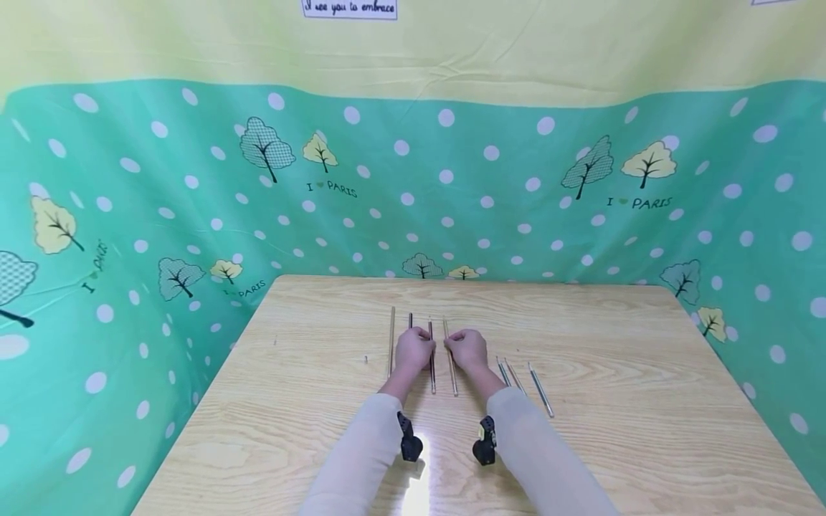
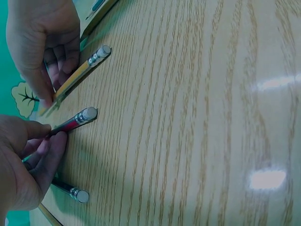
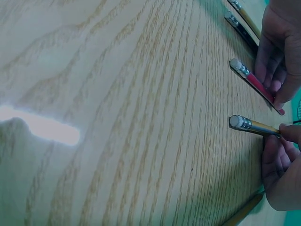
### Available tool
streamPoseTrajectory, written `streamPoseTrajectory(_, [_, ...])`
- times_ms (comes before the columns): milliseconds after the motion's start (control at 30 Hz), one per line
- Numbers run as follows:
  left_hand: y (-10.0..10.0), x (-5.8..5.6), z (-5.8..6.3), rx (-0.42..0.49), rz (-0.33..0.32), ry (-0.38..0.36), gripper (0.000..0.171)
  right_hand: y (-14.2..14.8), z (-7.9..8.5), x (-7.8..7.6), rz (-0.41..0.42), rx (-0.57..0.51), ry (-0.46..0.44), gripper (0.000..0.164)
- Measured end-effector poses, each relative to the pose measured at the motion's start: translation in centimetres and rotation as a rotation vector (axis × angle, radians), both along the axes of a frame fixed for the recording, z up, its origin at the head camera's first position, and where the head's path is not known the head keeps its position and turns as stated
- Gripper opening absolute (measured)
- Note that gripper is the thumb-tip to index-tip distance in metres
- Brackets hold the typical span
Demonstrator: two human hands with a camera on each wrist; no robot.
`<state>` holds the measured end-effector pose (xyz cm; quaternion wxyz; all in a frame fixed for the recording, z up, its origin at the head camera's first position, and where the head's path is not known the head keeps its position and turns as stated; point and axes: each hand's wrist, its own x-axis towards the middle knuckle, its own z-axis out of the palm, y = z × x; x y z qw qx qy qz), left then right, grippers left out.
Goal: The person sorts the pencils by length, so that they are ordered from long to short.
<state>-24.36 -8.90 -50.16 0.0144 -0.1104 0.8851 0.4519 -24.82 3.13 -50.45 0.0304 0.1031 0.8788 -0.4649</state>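
My left hand (image 1: 414,349) pinches a dark red pencil (image 1: 433,380) between thumb and finger. A hand's width to its right, a yellow pencil (image 1: 454,381) is pinched in my right hand (image 1: 467,349). Both pencils lie roughly parallel on the table, white eraser ends toward me, as the right wrist view shows with the red pencil (image 3: 257,84) and the yellow pencil (image 3: 254,125). Partly hidden beneath the left hand is a black pencil (image 2: 70,189). Left of that hand lies a light wood-coloured pencil (image 1: 391,337), pointing away from me.
Right of my right forearm lie a dark green pencil (image 1: 502,372), a tan pencil (image 1: 514,375) and a blue-green pencil (image 1: 540,389), all slanted. A tiny piece (image 1: 366,359) sits left on the wooden table (image 1: 613,430). A green dotted cloth (image 1: 381,236) hangs behind the table.
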Motion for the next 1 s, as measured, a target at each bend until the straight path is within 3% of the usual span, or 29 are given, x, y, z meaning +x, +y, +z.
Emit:
streamPoseTrajectory(200, [0.0,-0.1,0.0,-0.052,-0.005,0.005,0.017,0.0,-0.2,-0.1,0.001,0.008,0.006,0.016])
streamPoseTrajectory(467, [0.1,0.0,0.0,-0.012,-0.007,0.000,0.018,0.2,0.0,0.0,0.006,-0.011,-0.006,0.017])
streamPoseTrajectory(700, [0.1,0.0,0.0,-0.033,-0.009,0.007,0.018,0.2,0.4,0.1,0.014,0.001,-0.004,0.016])
streamPoseTrajectory(1000, [0.1,0.1,0.1,-0.047,-0.012,-0.040,0.021,0.4,0.8,0.1,0.009,0.016,0.017,0.018])
